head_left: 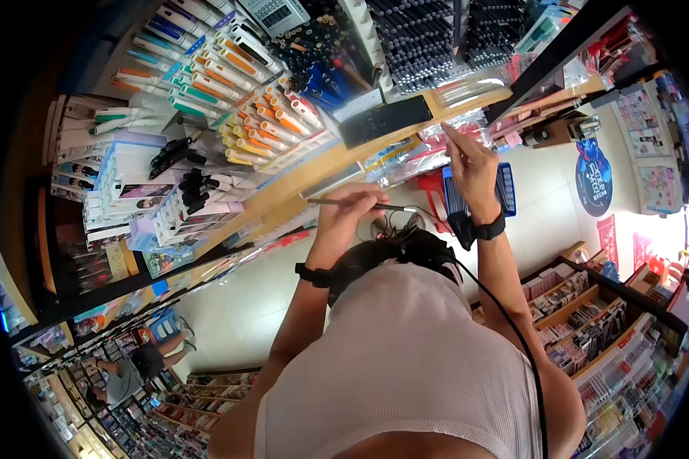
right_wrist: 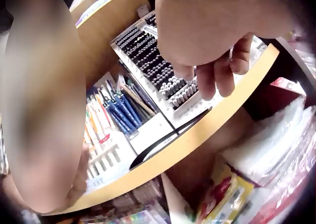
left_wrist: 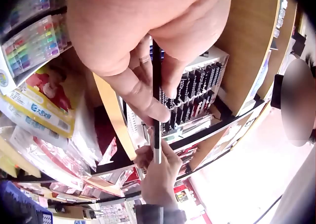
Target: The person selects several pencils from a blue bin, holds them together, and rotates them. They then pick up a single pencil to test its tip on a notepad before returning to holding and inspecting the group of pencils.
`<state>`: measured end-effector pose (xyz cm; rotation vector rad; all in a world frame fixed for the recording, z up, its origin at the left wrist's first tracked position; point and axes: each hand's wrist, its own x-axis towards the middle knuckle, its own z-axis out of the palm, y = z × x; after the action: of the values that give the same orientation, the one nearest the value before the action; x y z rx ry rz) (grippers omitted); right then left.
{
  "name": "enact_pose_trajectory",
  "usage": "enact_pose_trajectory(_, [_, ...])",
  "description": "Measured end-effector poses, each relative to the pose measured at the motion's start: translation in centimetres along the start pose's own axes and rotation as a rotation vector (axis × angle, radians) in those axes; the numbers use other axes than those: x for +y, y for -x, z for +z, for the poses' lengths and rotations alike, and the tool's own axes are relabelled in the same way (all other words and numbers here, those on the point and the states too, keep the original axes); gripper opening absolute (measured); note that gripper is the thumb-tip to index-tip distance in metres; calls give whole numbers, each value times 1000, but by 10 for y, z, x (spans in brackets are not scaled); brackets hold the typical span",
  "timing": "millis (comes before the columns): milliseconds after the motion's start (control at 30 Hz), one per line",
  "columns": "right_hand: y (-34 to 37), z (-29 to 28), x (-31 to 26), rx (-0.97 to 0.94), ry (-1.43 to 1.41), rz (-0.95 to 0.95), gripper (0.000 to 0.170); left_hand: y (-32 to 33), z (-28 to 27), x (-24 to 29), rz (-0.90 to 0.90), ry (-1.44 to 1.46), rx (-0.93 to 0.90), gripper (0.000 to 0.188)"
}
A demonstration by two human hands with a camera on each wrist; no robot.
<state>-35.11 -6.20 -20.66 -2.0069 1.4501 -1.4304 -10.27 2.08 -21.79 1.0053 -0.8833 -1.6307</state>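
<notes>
A slim dark pen (head_left: 325, 201) lies across the fingers of my left hand (head_left: 348, 218), which pinches it in front of the shelf edge. In the left wrist view the dark pen (left_wrist: 157, 81) runs lengthwise between the thumb and fingers of the left hand (left_wrist: 143, 31), its pale end pointing toward the right hand (left_wrist: 160, 179). My right hand (head_left: 475, 172) is raised near the shelf's front edge, apart from the pen. The right wrist view shows the right hand (right_wrist: 217, 36) with fingers loosely bent and nothing held.
Racks of white and orange pens (head_left: 272, 122) and dark pens (head_left: 413, 46) stand on the wooden shelf (head_left: 314, 172). A black pad (head_left: 386, 121) lies at its edge. Below are plastic packets (right_wrist: 266, 155) and a blue basket (head_left: 505, 190). A person (head_left: 122, 379) is at the lower left.
</notes>
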Motion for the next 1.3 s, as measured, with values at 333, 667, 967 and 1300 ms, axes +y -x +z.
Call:
enact_pose_trajectory(333, [70,-18,-50,-319,-292,241,28,-25,11,-5,22,101,-122,20])
enact_pose_trajectory(667, [90,-47,-60,-142,-143,293,20,-47,36,-15,-78,149,-308,21])
enact_pose_trajectory(967, [110,-61,-51,128,-110,426,15,-54,54,-18,-136,92,-373,28])
enact_pose_trajectory(1300, [83,-53,-43,211,-81,385,16,-44,39,-15,-133,39,-344,24])
